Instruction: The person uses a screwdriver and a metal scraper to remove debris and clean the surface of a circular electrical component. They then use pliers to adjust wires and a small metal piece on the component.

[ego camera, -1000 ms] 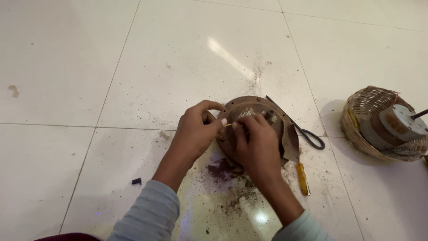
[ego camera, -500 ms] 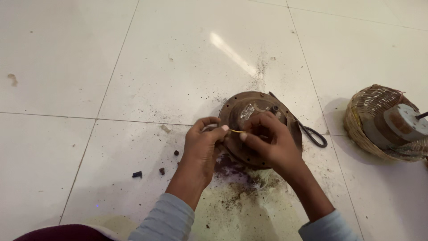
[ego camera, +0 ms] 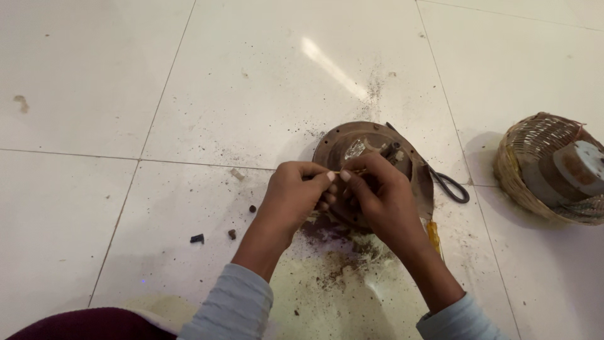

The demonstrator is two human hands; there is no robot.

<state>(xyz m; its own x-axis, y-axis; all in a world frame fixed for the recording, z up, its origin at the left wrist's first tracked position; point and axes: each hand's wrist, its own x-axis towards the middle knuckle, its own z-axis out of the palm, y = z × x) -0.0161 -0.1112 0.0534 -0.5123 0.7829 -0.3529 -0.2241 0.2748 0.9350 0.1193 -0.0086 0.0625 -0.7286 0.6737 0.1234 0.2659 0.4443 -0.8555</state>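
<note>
1. Rusty brown metal is showing on the round motor cover [ego camera: 352, 141], which is lying on the white tiled floor [ego camera: 251, 82], just ahead of both hands.
2. Left hand [ego camera: 292, 198] is curling narrow, its thumb and forefinger pinching one end of a thin wire [ego camera: 352, 170] that is crossing over the cover's near half.
3. Right hand [ego camera: 377, 195] is also closing tight, its fingertips [ego camera: 345, 175] gripping the same wire and touching the left hand's fingertips, while the rest of the hand is covering the near side of the cover.
4. Grey sleeves [ego camera: 233, 308] are covering both forearms, which are coming up from the bottom edge of the head view.
5. A black looped cable [ego camera: 450, 186] is lying on the floor just beside the cover's right rim.
6. A yellowish strip [ego camera: 434, 234] is lying near the right wrist; I cannot tell what it is.
7. Dark crumbs and dust [ego camera: 340, 264] are spreading over the tile below the cover, between the two forearms.
8. Small dark bits [ego camera: 197, 238] are lying to the left of the left forearm, apart from the cover.
9. A woven basket [ego camera: 525, 170] is sitting well apart at the right edge, holding a grey round metal part [ego camera: 576, 165].
</note>
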